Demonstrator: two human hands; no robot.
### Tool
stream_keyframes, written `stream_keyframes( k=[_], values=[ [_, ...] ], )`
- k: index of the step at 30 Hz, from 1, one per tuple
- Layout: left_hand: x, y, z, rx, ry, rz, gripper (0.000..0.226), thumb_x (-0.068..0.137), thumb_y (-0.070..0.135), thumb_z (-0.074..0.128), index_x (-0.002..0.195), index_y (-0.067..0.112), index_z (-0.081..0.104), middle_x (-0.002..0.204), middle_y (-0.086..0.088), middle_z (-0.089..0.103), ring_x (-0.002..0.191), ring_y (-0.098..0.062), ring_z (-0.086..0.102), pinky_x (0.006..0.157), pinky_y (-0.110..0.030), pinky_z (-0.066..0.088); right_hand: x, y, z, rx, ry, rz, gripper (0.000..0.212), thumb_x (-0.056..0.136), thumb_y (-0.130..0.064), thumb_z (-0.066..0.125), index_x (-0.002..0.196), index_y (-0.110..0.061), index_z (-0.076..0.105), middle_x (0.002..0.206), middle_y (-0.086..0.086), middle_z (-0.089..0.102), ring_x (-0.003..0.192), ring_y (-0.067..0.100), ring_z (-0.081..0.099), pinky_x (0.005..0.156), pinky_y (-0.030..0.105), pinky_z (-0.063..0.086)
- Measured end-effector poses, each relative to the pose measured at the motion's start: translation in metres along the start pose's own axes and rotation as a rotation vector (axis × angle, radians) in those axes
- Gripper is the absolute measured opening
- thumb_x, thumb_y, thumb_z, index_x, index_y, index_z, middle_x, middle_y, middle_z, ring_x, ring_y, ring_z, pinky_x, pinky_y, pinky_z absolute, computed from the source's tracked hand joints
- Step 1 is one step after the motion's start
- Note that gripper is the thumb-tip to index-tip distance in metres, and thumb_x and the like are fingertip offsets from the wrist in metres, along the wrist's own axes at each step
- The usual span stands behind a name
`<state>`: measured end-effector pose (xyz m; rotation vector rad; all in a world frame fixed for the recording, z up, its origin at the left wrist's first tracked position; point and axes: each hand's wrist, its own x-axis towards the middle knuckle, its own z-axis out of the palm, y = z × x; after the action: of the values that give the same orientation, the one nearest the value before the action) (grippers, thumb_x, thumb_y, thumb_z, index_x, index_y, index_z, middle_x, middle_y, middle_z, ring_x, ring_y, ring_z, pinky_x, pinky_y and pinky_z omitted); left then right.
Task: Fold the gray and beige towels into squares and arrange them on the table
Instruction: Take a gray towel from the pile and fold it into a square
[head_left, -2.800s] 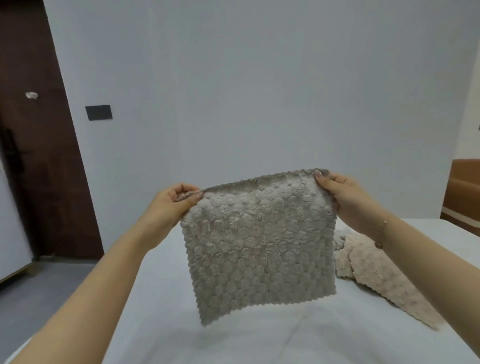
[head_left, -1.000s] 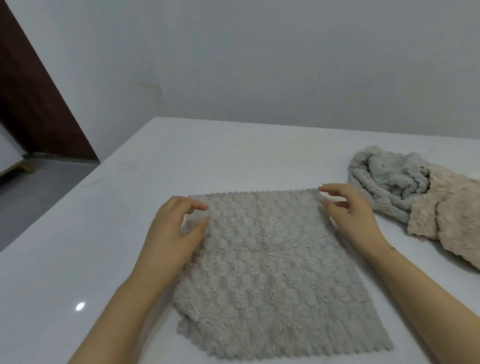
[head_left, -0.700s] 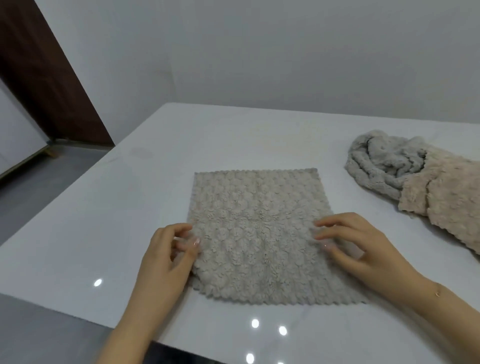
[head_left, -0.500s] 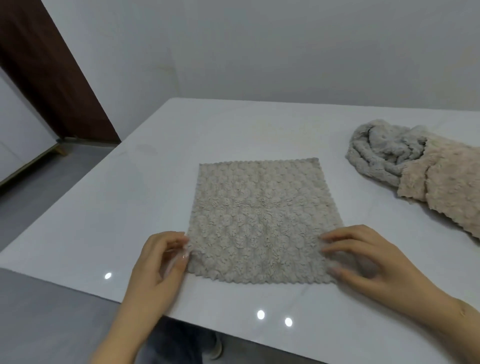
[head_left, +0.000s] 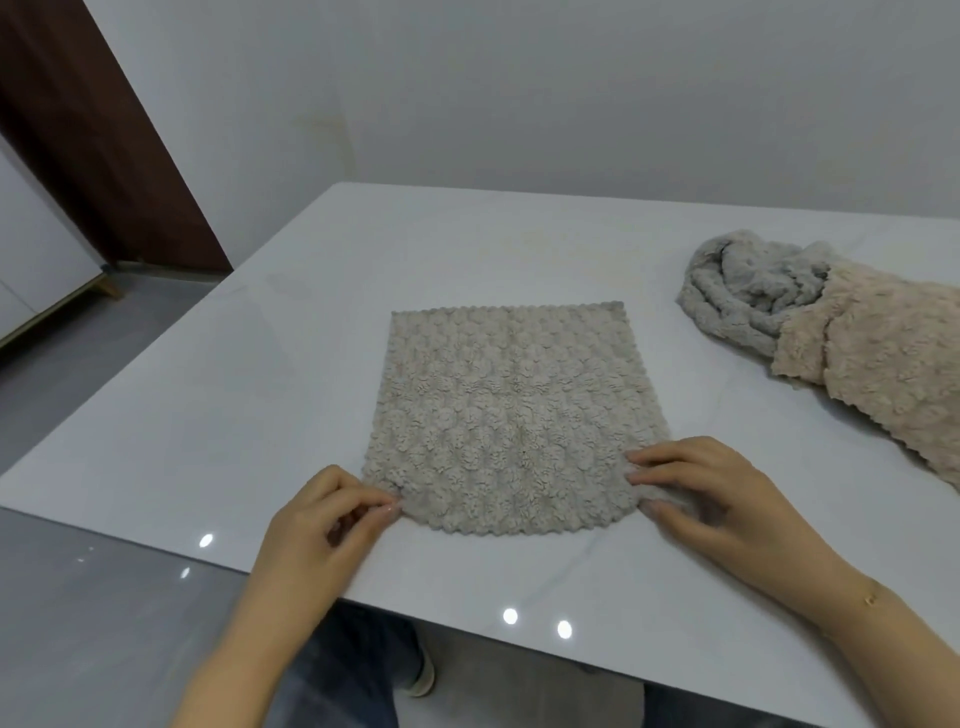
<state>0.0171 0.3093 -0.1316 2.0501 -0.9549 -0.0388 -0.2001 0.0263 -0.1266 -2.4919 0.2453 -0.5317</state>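
The white glossy table (head_left: 291, 395) fills most of the view, its near edge running across at 6 o'clock, with small light reflections along that edge. Behind it, from 10 to 2 o'clock, stands a pale wall (head_left: 519, 88), and a dark brown door (head_left: 93, 145) shows at 10 o'clock. Grey floor (head_left: 78, 639) lies at 8 o'clock below the table edge.

At the centre of the table the spread gray towel (head_left: 511, 410) lies flat and unfolded, its far edge straight and its near corners slightly raised. At 3 o'clock, well apart from it, a crumpled gray towel (head_left: 748, 301) sits bunched, touching a beige towel (head_left: 883, 374) that partly overlaps it and runs off the right edge.

The left hand (head_left: 322, 535), at 7 o'clock, pinches the spread towel's near left corner between thumb and curled fingers (head_left: 384, 512). The right hand (head_left: 727, 504), at 5 o'clock, grips the near right corner, fingers curled over the cloth and thumb beneath. A thin bracelet (head_left: 870, 597) circles the right wrist.
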Motion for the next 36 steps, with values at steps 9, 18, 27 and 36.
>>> stream_keyframes(
  k=[9,18,27,36],
  values=[
    [0.005,0.01,-0.006,-0.046,-0.006,0.074,0.018,0.083,0.039,0.048,0.074,0.026,0.057,0.116,0.015,0.055,0.116,-0.001,0.043,0.093,-0.007,0.029,0.003,-0.01,-0.008,0.298,0.065,0.21,0.023,0.084,-0.044,0.063,0.095,-0.026,0.07,0.096,-0.007,0.068,0.093,0.012,0.063,0.081,0.026,0.048],
    [0.084,0.032,-0.018,-0.545,-0.042,-0.103,0.021,0.091,0.01,0.056,0.07,0.01,0.053,0.057,0.008,0.044,0.053,-0.005,0.038,0.05,-0.013,0.032,0.058,-0.005,-0.029,0.614,0.065,0.342,0.018,0.084,-0.029,0.064,0.083,-0.012,0.071,0.077,0.005,0.067,0.069,0.008,0.058,0.064,0.014,0.045],
    [0.187,0.004,0.015,-0.495,-0.044,-0.404,0.02,0.087,0.025,0.068,0.087,0.005,0.068,0.073,-0.004,0.069,0.066,-0.014,0.063,0.059,-0.023,0.05,0.143,0.038,-0.021,0.692,0.083,0.579,0.034,0.091,-0.031,0.058,0.087,0.003,0.064,0.061,0.001,0.061,0.051,0.012,0.055,0.044,0.017,0.041],
    [0.203,-0.021,0.026,-0.47,-0.038,-0.384,0.011,0.086,0.022,0.067,0.097,0.02,0.067,0.079,-0.008,0.072,0.066,-0.014,0.065,0.056,-0.023,0.05,0.169,0.067,-0.022,0.507,-0.035,0.576,0.033,0.085,-0.029,0.068,0.076,0.001,0.058,0.056,0.007,0.046,0.043,0.009,0.038,0.042,0.016,0.031]
  ],
)
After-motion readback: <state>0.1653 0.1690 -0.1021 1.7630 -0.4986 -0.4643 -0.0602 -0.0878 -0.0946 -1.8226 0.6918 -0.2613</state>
